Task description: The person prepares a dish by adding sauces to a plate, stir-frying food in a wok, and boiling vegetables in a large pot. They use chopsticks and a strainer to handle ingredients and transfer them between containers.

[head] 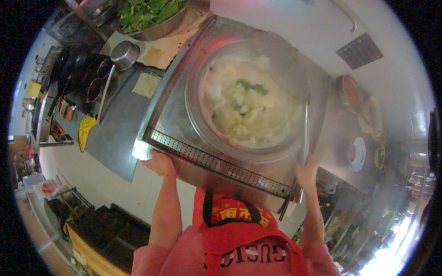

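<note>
A large round wok (195, 127) is set into the steel stove top (169, 119) before me. Pale, cloudy liquid with light chunks and green bits (248, 110) fills it, partly veiled by steam. My left hand (160, 164) touches the stove's front left corner with its fingers against the edge; whether it grips is unclear. At the front right, my right hand (307, 174) is closed around the lower end of a long metal handle (306, 131) that runs along the wok's right side. Steam hides the far end of that handle. A perforated steel drain strip (221, 165) crosses the stove's front.
To the left are a long-handled steel pot (124, 55), a folded pale cloth (147, 84), a yellow cloth (86, 131) and a basin of leafy greens (155, 31). On the right counter stand a metal bowl (350, 93) and a white plate (357, 153). Dark mats (107, 234) lie lower left.
</note>
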A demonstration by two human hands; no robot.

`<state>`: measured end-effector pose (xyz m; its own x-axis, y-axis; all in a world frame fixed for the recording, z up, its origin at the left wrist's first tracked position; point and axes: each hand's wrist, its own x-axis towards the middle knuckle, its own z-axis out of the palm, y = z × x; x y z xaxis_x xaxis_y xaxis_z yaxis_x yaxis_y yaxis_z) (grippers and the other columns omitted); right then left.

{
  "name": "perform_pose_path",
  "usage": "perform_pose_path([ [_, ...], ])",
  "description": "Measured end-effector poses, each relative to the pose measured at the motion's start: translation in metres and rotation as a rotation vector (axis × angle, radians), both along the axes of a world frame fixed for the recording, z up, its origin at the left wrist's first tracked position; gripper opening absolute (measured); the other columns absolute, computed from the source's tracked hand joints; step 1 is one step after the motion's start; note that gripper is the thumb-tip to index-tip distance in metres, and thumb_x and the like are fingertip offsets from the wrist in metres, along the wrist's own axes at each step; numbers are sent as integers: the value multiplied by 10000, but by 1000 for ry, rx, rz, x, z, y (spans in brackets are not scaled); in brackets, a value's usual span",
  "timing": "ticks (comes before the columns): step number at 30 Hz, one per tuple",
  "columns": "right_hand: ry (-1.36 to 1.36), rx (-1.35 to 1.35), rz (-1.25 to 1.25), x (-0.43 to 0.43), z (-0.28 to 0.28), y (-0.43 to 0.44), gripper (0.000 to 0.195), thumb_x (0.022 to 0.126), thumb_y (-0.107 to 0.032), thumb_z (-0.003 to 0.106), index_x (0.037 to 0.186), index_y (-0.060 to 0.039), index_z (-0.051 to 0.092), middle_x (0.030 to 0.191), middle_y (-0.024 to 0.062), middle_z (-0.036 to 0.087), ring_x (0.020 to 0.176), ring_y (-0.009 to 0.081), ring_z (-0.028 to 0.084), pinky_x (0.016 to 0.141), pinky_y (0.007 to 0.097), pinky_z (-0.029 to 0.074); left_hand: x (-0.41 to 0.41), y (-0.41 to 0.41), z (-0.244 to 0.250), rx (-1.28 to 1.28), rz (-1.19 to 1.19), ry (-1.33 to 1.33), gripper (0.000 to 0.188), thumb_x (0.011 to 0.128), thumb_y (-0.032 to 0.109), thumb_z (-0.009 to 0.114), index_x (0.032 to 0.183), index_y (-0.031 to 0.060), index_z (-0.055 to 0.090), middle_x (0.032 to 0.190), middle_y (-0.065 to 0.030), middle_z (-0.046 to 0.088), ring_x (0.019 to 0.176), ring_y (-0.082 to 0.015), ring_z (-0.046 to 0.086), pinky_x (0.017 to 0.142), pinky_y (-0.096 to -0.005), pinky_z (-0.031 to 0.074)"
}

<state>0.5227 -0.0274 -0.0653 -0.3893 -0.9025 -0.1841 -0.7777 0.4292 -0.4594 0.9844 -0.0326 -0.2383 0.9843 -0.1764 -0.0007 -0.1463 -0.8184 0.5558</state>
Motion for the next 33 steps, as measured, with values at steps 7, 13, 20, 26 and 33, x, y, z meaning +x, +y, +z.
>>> perform_pose_path([
  [7,247,59,-35,-91,-27,-72,444,742,-123,595,1157,16,523,936,257,615,850,400,613,714,460,496,18,7,-38,177,-86,37,697,899,479,441,1354,-8,234,1176,-252,502,1011,-430,551,765,-540,473],
  [13,331,-67,172,-145,-51,-81,301,764,-196,629,923,43,539,773,264,588,750,428,594,622,456,466,13,5,-23,9,-1,33,716,896,485,446,1350,-26,233,1175,-258,501,1023,-427,544,777,-535,468],
  [20,-279,329,2,-114,-70,-10,160,712,-107,626,763,5,525,614,144,536,525,271,541,439,363,410,15,8,-26,68,-41,93,737,893,497,444,1347,-41,228,1193,-263,487,1032,-438,534,794,-556,453],
  [26,-756,458,-172,-51,-49,37,125,679,-57,624,668,-21,505,509,68,490,369,167,485,324,304,368,38,20,-68,284,-309,-121,758,889,518,432,1353,-43,221,1205,-262,474,1035,-440,530,788,-564,454],
  [33,-1209,677,-441,6,-28,51,160,765,-97,600,698,-49,463,522,17,429,362,128,410,327,298,342,4,2,-7,35,20,20,767,888,531,413,1355,-48,224,1222,-261,464,1044,-434,529,787,-546,466],
])
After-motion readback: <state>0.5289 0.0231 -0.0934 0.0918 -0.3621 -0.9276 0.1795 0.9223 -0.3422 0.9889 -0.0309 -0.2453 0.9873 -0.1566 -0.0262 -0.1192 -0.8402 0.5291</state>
